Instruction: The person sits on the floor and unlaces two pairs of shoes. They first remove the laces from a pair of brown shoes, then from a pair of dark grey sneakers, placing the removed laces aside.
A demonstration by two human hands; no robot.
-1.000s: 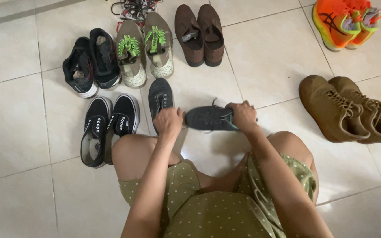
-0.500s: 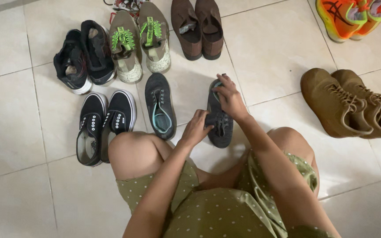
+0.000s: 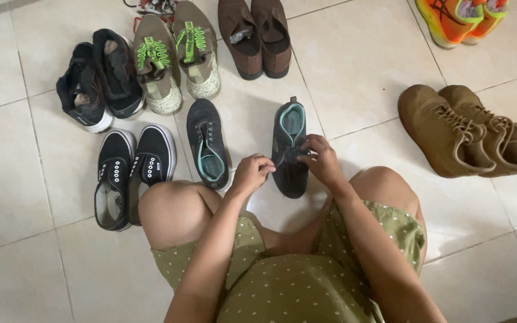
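A dark grey shoe [image 3: 289, 149] with teal lining lies on the tiled floor [image 3: 360, 72], right of its mate [image 3: 208, 143]. Its laces are pinched by the left hand [image 3: 251, 173] and right hand [image 3: 320, 158], both partly closed. It is judged light and soft, best gripped at the collar.

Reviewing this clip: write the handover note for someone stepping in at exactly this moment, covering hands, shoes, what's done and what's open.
Left hand: closed on the laces, between the two dark grey shoes.
Right hand: fingers pinch the laces over the right dark grey shoe.
Shoes: that shoe lies flat on the tile, opening facing up. Its mate, the left dark grey shoe, lies beside it, untouched.
Done: other pairs stand side by side: black slip-ons, tan boots, brown shoes.
Left: laces of the held shoe look unfinished; whether they are tied cannot be told.
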